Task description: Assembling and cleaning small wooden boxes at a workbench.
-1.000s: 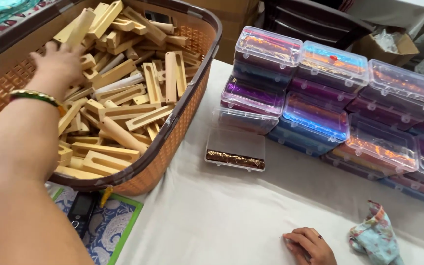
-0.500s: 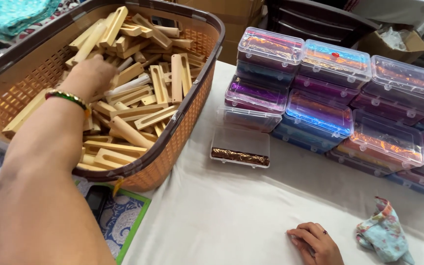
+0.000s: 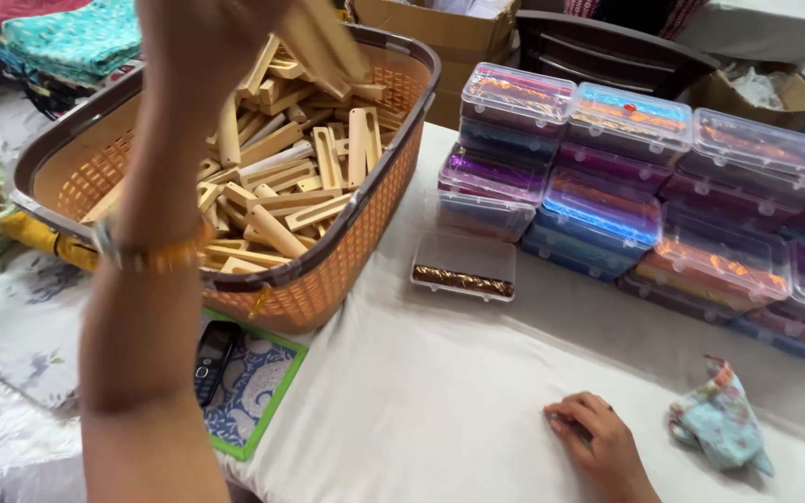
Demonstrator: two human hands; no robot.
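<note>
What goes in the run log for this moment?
left hand: lifts wooden piece above basket | right hand: rests on table, curled

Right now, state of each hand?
Left hand: raised over the basket, closed on a wooden piece; blurred.
Right hand: resting on the table, fingers curled, holding nothing visible.

Pale wooden stick (image 3: pixel 323 42), tilted, blurred, above orange basket (image 3: pixel 365 224)
</note>
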